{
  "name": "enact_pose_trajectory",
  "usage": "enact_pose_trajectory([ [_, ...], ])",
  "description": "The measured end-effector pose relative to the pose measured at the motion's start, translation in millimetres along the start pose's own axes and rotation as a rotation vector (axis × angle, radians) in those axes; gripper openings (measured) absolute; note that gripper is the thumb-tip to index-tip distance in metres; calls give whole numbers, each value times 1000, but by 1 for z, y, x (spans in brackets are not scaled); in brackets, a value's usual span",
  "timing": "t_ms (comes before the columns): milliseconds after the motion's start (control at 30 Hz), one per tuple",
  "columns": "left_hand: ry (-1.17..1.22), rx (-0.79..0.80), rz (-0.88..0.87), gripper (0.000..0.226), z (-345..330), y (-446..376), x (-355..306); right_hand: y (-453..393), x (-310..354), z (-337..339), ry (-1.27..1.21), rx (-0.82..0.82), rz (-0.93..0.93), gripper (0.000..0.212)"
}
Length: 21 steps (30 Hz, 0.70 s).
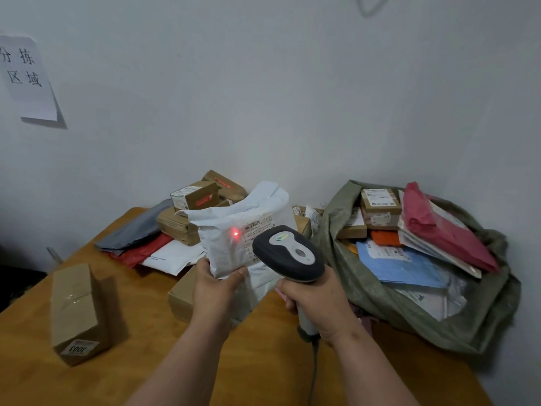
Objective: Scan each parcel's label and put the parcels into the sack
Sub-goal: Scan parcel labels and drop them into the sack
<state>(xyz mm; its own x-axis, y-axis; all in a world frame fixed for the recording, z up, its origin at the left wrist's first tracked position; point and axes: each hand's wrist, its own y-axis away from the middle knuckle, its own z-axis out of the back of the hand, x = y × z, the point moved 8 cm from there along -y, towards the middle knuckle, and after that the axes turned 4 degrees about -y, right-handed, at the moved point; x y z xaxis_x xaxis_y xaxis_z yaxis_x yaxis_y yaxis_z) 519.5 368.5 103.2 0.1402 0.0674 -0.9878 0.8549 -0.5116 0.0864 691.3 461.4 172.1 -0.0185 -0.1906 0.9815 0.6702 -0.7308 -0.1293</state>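
My left hand (pixel 215 291) grips the lower edge of a white plastic mailer parcel (pixel 234 230) and holds it upright above the table. Its printed label (pixel 257 225) faces me, and a red scanner dot glows just left of the label. My right hand (pixel 317 303) holds the handle of a grey and white barcode scanner (pixel 288 253), whose head points at the parcel. The green woven sack (pixel 409 312) lies open at the right, with several parcels inside: red, blue, orange and brown ones.
A wooden table (pixel 146 361) carries a tall brown box (pixel 77 312) at the left, a flat brown box (pixel 183 291) under my left hand, and a pile of boxes and mailers (pixel 175 227) at the back. A paper sign (pixel 26 77) hangs on the wall.
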Motion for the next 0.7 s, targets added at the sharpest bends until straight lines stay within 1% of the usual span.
enact_pose_trajectory([
  [67,11,11,-3,50,-1,-1,0,-1,0,0,-11,-1,-1,26],
  [133,19,21,-1,51,-3,-2,1,-1,1,1,-21,-19,5,25],
  [267,6,27,-7,42,-5,-2,2,-2,0,3,-4,-48,-8,23],
  [467,14,63,-2,40,-11,-6,3,-6,-10,5,3,-55,-46,23],
  [533,26,92,17,43,-14,-9,6,-7,-16,9,0,-77,-64,20],
  [600,39,115,64,52,-17,-13,9,-10,-25,14,-37,-119,-97,17],
  [700,124,136,148,55,-27,-20,15,-12,-42,27,-145,-216,-158,22],
])
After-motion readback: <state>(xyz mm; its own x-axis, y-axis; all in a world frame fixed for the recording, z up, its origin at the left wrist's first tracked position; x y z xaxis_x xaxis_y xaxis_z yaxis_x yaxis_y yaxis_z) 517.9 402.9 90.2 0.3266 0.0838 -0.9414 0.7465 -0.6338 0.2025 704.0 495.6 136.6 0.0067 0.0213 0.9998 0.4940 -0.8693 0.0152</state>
